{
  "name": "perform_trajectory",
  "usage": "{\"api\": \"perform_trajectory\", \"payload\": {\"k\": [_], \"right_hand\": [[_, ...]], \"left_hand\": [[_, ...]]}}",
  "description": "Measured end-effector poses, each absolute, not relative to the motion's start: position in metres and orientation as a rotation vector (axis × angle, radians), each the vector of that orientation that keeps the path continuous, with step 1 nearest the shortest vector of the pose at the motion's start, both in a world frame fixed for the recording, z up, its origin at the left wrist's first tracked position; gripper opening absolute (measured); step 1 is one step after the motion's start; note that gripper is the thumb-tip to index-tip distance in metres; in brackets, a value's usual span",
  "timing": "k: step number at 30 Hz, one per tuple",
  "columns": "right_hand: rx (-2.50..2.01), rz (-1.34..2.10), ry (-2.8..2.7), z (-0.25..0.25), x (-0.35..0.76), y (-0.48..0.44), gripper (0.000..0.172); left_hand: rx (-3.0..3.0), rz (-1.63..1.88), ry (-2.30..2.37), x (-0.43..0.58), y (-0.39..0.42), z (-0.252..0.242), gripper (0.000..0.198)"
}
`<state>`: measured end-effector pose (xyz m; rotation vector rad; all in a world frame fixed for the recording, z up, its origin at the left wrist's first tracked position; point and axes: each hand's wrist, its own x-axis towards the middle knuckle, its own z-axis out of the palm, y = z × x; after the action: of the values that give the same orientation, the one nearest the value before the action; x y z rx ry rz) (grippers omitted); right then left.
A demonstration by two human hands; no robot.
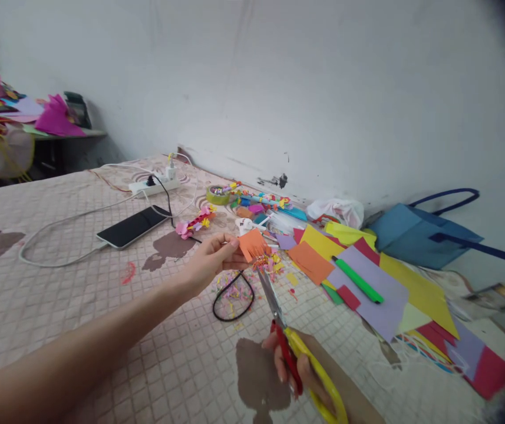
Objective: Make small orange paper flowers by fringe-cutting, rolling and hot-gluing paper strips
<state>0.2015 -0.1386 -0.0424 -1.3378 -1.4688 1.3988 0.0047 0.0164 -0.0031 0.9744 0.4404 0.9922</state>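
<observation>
Between thumb and fingers, my left hand (220, 257) pinches a small piece of orange paper (252, 244) whose lower edge is cut into a fringe. My right hand (294, 362) grips a pair of scissors (274, 303) with one red and one yellow handle. The blade tips point up at the fringe; whether they touch it I cannot tell. Under the paper lie many small colourful paper scraps (234, 294) and a loop of black cord (214, 307). A pink flower-decorated stick (195, 224) rests just beyond my left hand.
On the right spread coloured paper sheets (389, 288), a green marker (358, 280) and a blue bag (420, 232). A phone (134, 226) on a white cable and a power strip (155, 186) occupy the left. Green tape (217, 195) sits near the wall (305, 106).
</observation>
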Motion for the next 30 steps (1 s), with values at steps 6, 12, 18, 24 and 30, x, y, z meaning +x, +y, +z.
{"api": "perform_trajectory", "payload": {"k": [6, 12, 18, 24, 30], "right_hand": [[-1.273, 1.391, -1.708, -0.021, 0.201, -0.132, 0.054], [-1.351, 1.298, -1.687, -0.014, 0.189, -0.127, 0.056], [-1.424, 1.323, -1.551, -0.022, 0.187, -0.134, 0.058], [-1.401, 1.332, -1.552, -0.037, 0.195, -0.134, 0.057], [-1.331, 1.327, -1.620, -0.040, 0.196, -0.130, 0.056]], "left_hand": [[1.021, 1.006, 0.475, 0.004, 0.016, -0.002, 0.022], [1.032, 0.999, 0.503, 0.004, 0.014, -0.002, 0.021], [1.093, 0.967, 0.521, 0.005, 0.008, -0.001, 0.022], [1.123, 0.946, 0.513, 0.007, 0.006, -0.001, 0.021], [1.154, 0.954, 0.549, 0.009, 0.001, 0.000, 0.021]]}}
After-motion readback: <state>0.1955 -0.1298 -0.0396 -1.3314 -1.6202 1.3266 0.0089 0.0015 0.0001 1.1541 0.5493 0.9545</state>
